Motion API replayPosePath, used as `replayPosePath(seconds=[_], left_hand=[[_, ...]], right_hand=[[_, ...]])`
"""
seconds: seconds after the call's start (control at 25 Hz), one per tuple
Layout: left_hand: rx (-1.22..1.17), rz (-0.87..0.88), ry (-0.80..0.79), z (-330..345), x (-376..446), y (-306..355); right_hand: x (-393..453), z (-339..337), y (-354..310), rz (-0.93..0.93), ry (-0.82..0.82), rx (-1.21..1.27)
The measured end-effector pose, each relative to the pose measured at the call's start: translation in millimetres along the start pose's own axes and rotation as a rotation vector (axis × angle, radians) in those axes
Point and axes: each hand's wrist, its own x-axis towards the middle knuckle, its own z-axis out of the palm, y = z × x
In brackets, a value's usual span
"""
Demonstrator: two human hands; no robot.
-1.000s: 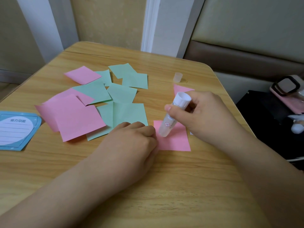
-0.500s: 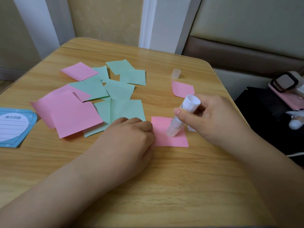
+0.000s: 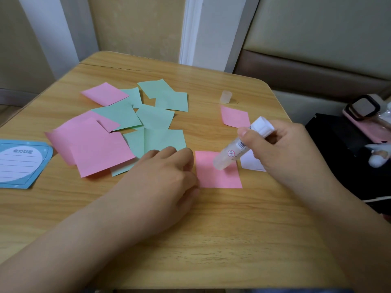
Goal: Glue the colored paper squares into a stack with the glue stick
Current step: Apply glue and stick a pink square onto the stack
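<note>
Glue stick (image 3: pixel 237 149) leans tilted in the right hand (image 3: pixel 283 149), whose curled fingers and thumb grip its upper barrel; its lower tip touches the pink square (image 3: pixel 218 176) lying flat near the table's right edge. The left hand (image 3: pixel 165 178) rests knuckles-up at that square's left edge, its fingers curled under; whether they pinch the paper cannot be told. A loose scatter of pink and green squares (image 3: pixel 131 132) covers the middle of the wooden table (image 3: pixel 211 240). The clear cap (image 3: pixel 226 96) stands near the far right corner, another pink square (image 3: pixel 234 116) just beside it. A blue card (image 3: pixel 19 163) lies at the left edge.
</note>
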Motion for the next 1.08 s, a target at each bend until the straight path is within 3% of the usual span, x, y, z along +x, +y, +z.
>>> replayPosePath(seconds=[0.2, 0.56, 1.08], left_hand=[[0.029, -0.007, -0.042, 2.0, -3.0, -2.3], [0.093, -0.003, -0.076, 0.5, -2.0, 0.6], [0.113, -0.018, -0.133, -6.0, 1.1, 3.3]], right_hand=[[-8.4, 20.8, 2.4, 0.029, -0.063, 0.065], [-14.0, 32.4, 16.8, 0.222, -0.017, 0.295], [-28.2, -2.8, 39.0, 0.292, 0.107, 0.249]])
